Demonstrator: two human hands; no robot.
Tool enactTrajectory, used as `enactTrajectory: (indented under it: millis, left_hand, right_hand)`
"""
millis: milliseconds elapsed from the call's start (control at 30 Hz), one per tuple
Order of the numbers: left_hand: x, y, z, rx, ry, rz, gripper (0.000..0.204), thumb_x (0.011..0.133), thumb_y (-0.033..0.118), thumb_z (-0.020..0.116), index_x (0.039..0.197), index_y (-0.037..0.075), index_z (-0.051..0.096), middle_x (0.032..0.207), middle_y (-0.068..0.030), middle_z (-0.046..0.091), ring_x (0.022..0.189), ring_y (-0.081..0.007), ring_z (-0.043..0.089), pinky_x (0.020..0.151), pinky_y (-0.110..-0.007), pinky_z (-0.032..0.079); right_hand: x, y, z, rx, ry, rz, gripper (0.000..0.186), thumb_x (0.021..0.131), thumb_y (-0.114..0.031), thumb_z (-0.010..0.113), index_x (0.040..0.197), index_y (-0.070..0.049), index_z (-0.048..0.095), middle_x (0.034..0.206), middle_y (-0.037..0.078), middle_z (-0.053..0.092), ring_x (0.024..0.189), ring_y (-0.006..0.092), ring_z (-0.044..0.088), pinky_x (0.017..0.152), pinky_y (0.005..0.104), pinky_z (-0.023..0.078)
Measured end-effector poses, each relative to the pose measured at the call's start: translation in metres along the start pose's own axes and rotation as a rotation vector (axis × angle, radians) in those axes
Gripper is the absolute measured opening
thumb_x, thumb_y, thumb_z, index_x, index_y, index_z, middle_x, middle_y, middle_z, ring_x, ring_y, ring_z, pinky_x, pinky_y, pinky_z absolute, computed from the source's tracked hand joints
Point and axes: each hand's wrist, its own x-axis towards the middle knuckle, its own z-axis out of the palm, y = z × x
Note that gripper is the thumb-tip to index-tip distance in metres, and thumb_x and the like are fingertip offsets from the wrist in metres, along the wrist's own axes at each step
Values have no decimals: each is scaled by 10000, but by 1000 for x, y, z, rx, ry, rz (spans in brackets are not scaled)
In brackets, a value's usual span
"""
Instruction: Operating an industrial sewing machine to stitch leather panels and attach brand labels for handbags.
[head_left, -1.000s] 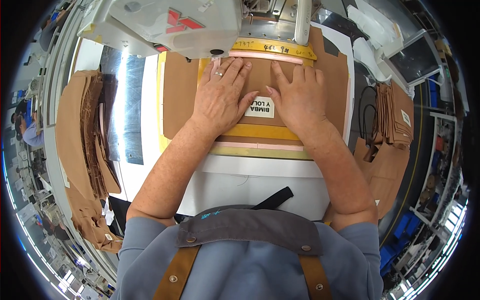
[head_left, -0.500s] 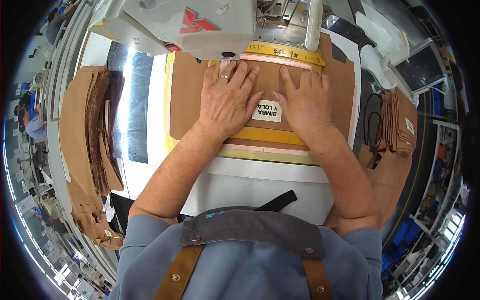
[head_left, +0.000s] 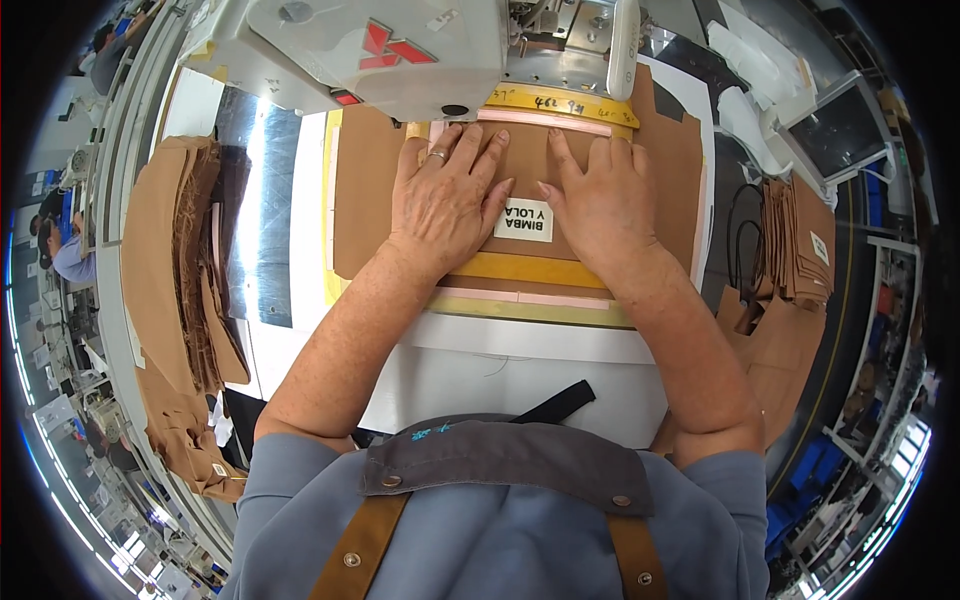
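My left hand (head_left: 445,200), with a ring on one finger, lies flat with fingers spread on a brown fabric panel (head_left: 363,200). To its right, my right hand (head_left: 605,200) presses the same panel, palm down and fingers stretched. Between the two thumbs sits a white label (head_left: 523,220) with dark lettering. The panel is held in a flat template with a yellow strip (head_left: 530,268) near me and a curved yellow strip (head_left: 560,102) with handwriting at the far side. A pink strip (head_left: 545,122) runs just beyond my fingertips. Neither hand grips anything.
A large pale sewing machine head (head_left: 400,60) overhangs the far left of the panel. Stacked brown fabric pieces (head_left: 160,260) lie at the left, and another labelled stack (head_left: 795,245) at the right. A screen (head_left: 840,130) stands at the far right.
Both hands, the brown panel and its template have slid slightly to the left together. My hands stay flat on the panel.
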Motion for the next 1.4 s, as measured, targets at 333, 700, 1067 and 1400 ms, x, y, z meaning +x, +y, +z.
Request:
enactTrajectory:
  millis: [333, 700, 1067, 1400]
  left_hand:
    - [-7, -15, -5, -35, -29, -40, 468, 995, 371, 626, 1436, 217, 615, 1396, -56, 584, 1227, -228, 633, 1100, -542, 305]
    - [-13, -34, -9, 28, -6, -52, 473, 999, 404, 603, 1452, 267, 601, 1412, -54, 577, 1208, -212, 630, 1100, -545, 290]
    - [-14, -41, -16, 115, -70, -84, 540, 987, 426, 595, 1495, 249, 551, 1397, -122, 591, 1180, -245, 657, 1113, -558, 284]
    - [-17, -48, -19, 163, -119, -117, 592, 972, 493, 587, 1515, 263, 536, 1373, -151, 573, 1191, -253, 640, 1126, -557, 266]
  right_hand:
    - [6, -9, 3, -47, -33, -26, 588, 978, -523, 610, 1452, -176, 626, 1021, 63, 580, 1038, 234, 506, 1020, 428, 396]
    - [15, -22, 5, -54, -8, -57, 590, 975, -527, 606, 1447, -174, 630, 1033, 40, 592, 1046, 214, 508, 965, 401, 403]
    - [23, -32, 7, 69, 61, -54, 597, 953, -485, 647, 1428, -125, 624, 1111, 53, 603, 1069, 212, 515, 940, 404, 398]
    - [27, -42, 3, 166, 94, -38, 571, 942, -455, 667, 1379, -89, 642, 1153, 49, 609, 1100, 210, 524, 974, 424, 384]
